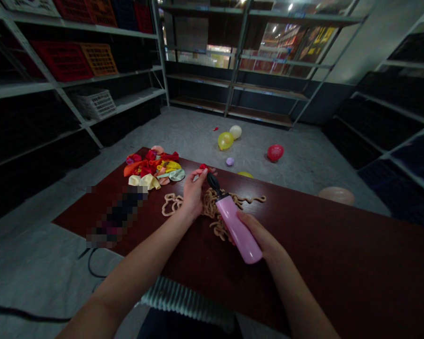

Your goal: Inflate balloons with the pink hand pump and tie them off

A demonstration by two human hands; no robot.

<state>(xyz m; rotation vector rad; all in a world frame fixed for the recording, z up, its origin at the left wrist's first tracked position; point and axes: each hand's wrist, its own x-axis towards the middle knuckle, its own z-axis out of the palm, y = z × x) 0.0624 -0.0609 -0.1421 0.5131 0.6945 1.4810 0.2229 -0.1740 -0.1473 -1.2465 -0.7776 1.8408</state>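
My right hand (256, 234) is wrapped round a pink hand pump (237, 228) with a black nozzle, held tilted over the dark red table (339, 254). My left hand (194, 190) pinches a small red uninflated balloon (203, 167) right at the nozzle's tip. Under both hands lies a tangle of beige string (215, 205). A pile of flat balloons (154, 168) in red, orange, yellow and pale green sits on the table's far left corner, a short way beyond my left hand.
Inflated balloons lie on the grey floor past the table: a yellow one (225, 140), a white one (235, 132), a red one (275, 152) and a peach one (336, 195). Metal shelving with crates (92, 59) lines the walls. A blurred-out patch covers the table's left end.
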